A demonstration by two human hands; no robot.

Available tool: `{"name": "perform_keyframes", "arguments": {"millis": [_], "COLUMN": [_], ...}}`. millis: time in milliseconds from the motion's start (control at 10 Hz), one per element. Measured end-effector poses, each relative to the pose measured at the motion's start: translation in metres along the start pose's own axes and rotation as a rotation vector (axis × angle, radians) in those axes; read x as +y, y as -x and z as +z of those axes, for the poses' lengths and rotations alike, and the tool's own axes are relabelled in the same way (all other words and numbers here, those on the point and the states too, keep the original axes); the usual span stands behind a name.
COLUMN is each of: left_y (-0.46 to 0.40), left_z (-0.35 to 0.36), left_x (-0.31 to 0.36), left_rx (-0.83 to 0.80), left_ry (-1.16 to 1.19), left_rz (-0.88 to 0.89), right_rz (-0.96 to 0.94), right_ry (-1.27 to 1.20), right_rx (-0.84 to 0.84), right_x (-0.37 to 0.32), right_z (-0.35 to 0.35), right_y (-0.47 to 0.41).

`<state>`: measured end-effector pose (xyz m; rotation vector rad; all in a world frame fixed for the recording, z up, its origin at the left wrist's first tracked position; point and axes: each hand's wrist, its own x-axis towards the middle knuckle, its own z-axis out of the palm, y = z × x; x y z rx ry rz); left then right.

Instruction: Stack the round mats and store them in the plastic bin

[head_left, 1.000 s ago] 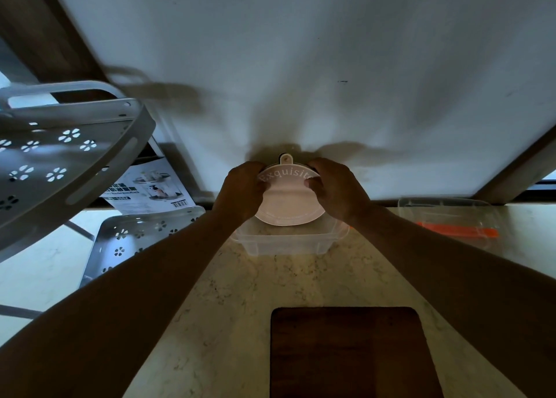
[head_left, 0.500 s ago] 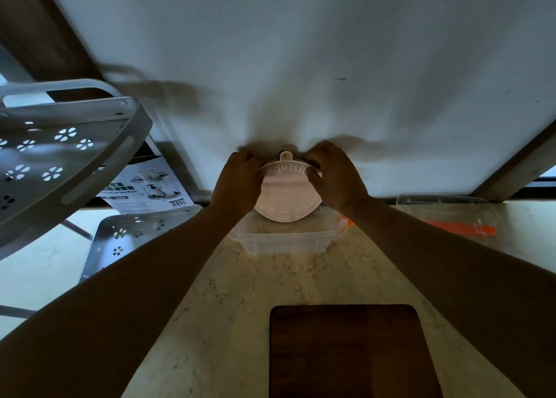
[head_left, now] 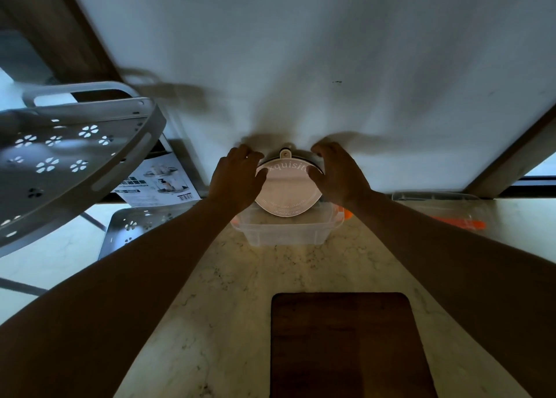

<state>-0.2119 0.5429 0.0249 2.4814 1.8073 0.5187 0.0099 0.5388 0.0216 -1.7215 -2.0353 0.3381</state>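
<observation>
Flanking round mats (head_left: 287, 187), left hand (head_left: 237, 176), right hand (head_left: 338, 175)

A home kitchen, by the look of it: marbled stone countertop (head_left: 210, 307) running to a white wall, dark wooden cutting board (head_left: 346, 343) at 6 o'clock, perforated grey storage rack (head_left: 69, 163) at 9 o'clock, its product leaflet (head_left: 159, 184) propped behind.

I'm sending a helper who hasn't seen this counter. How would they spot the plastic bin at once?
Start at the dark wooden board on the marble counter and look straight past it toward the wall. The bin is the clear, lidless box there, with a round mat standing in it.
</observation>
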Motion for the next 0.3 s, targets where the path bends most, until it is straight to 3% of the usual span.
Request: {"name": "perform_keyframes", "arguments": {"millis": [300], "left_y": [0.033], "left_z": [-0.051], "left_x": [0.010], "left_rx": [-0.091], "left_ry": [-0.121], "left_rz": [-0.023], "right_rz": [0.079], "right_ry": [0.132], "right_rx": [-0.206], "right_x": [-0.022], "right_z": [-0.040], "right_y": [0.036]}}
